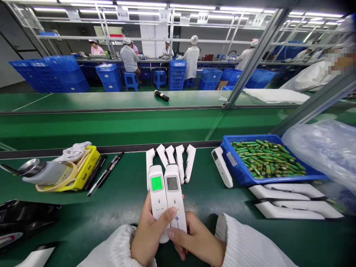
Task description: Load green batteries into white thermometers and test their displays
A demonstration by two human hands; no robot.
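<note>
My left hand [148, 233] grips a white thermometer [157, 196] whose screen glows green. My right hand [196, 239] grips a second white thermometer [174, 196] with a dark grey screen. Both units are held side by side, upright, over the green bench, thumbs on their fronts. Just beyond them several more white thermometers [178, 159] lie in a row on the bench. Another single thermometer [221, 167] lies to the right, beside a blue tray [236, 172] of green batteries [267, 157].
White covers [289, 202] lie at right below the blue tray, with a clear plastic bag [325, 148] beyond. At left sit a yellow tape holder [83, 170], pens [107, 172] and a black object [22, 218]. Other people work at far benches among blue crates.
</note>
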